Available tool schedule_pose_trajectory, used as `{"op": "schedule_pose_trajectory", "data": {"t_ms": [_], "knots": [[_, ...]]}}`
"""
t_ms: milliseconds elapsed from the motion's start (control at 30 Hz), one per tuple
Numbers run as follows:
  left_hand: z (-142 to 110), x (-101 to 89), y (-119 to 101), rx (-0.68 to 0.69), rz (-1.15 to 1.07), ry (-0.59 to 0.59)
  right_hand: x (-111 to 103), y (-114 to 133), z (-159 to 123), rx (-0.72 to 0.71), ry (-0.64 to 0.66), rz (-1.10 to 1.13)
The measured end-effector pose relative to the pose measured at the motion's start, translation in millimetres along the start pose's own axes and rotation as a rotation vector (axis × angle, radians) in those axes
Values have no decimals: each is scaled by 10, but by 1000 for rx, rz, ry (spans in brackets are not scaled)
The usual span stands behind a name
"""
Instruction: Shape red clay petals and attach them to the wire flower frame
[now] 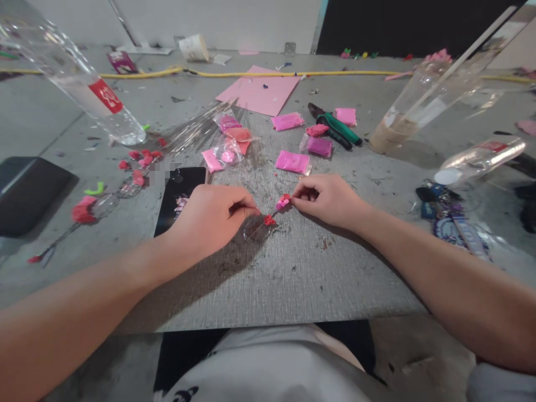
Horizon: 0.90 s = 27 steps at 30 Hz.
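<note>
My left hand (211,218) rests on the grey board (293,268), its fingers pinched together on a thin clear piece (255,228) with a small red clay bit (269,220) at its end. My right hand (330,200) is closed in a pinch on a small pink and red clay flower (283,201). The two hands almost meet at the middle of the board. A black phone (180,195) lies just behind my left hand.
Several small bags of pink clay (292,161) lie behind the hands, with green-handled pliers (335,127) and a pink paper sheet (259,92). Clear bottle (79,89) far left, plastic cup (419,106) far right, keys (444,209) right, red clay bits (140,159) left.
</note>
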<state>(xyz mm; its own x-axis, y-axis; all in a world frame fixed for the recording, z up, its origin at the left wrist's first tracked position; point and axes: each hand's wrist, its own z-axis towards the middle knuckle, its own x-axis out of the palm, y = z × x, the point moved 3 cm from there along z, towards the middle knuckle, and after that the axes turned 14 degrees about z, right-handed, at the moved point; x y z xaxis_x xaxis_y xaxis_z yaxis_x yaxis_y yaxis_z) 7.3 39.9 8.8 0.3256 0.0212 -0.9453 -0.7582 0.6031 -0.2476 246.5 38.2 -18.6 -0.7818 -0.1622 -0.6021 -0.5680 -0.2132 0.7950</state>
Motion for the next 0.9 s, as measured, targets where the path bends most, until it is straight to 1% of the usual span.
{"op": "schedule_pose_trajectory", "data": {"t_ms": [167, 300, 367, 467, 600, 700, 900], "knots": [[-25, -2, -23, 20, -46, 1, 14, 13, 6, 7, -10, -10], [-24, 10, -34, -1, -81, -25, 32, 23, 24, -35, -18, -52], [-5, 23, -15, -28, -72, -28, 49, 30, 37, -48, -31, -73], [24, 44, 18, -64, -30, -1, 68, 36, 47, -64, -49, -78], [33, 51, 30, -34, 28, 0, 40, 12, 40, -81, -62, -43], [22, 41, 39, -8, 8, -17, -52, -33, 43, -61, -124, -10], [10, -10, 75, -17, 1, -1, -291, -125, 102, 13, -328, -1]]}}
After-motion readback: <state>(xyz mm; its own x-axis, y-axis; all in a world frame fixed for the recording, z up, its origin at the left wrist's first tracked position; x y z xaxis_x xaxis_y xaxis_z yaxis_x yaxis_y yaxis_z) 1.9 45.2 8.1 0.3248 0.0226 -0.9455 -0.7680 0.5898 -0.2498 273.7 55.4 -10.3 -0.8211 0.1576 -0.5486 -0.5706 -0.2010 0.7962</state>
